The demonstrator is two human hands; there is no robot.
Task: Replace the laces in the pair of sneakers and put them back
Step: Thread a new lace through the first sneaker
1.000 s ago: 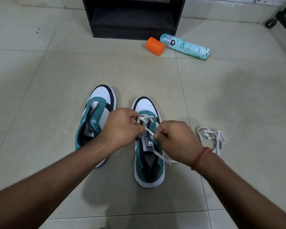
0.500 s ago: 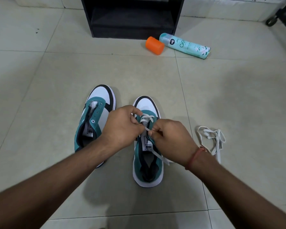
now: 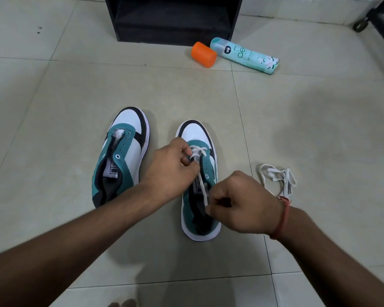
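Lacing barely started: your left hand (image 3: 172, 168) pinches the white flat lace (image 3: 201, 182) at the right teal-and-white sneaker's (image 3: 200, 180) first eyelets, right hand (image 3: 242, 207) pinches its tail. Left teal-and-white sneaker (image 3: 122, 156) stands unlaced; spare white lace (image 3: 277, 178) lies on the floor.

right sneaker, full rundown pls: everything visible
The right sneaker is a low-top with a white toe edged in black, teal suede-looking sides, a white sole and a dark lining. It stands upright on the tiled floor, toe pointing away, beside the unlaced left sneaker. A white lace crosses only its front eyelets. The left hand pinches the lace there; the right hand pulls one end back over the tongue.
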